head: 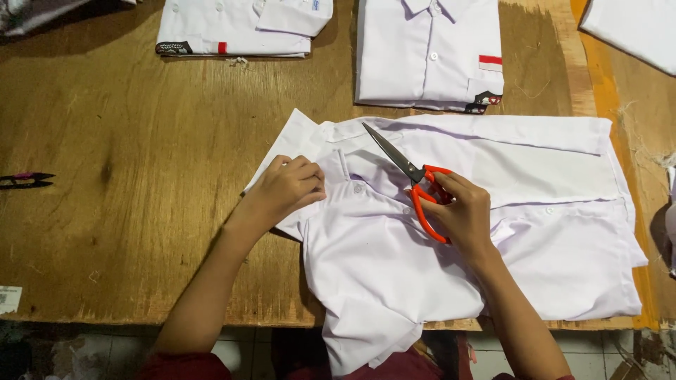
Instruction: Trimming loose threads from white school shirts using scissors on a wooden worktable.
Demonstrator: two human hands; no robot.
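Right in the middle of the frame, a white cotton shirt with small white buttons [451,232] lies spread on a brown wooden table [141,176]. Its lower part hangs over the table's near edge, toward the person.

The left hand [285,188] is curled, with its fingers pressed down on the shirt's collar and shoulder part at the left side of the shirt. It pinches the cloth there, and the fingertips are tucked under, so how tight the grip is cannot be told.

The right hand [461,211] holds a pair of scissors with orange handles and long grey blades [410,174]. Its fingers go through the handle loops and are wrapped around them. The blades are shut together and point up and to the left, lying over the collar area of the shirt. The right hand rests on the shirt, near its middle.

At the top of the frame, two more folded white shirts sit on the table. One folded white shirt with a red patch [429,53] is just above the scissors' tip. Another folded white shirt [239,27] is at the upper left. A bit of white cloth [634,28] shows in the upper right corner.

At the far left edge, a small black thread snipper [24,180] lies on the wood, well apart from both hands.
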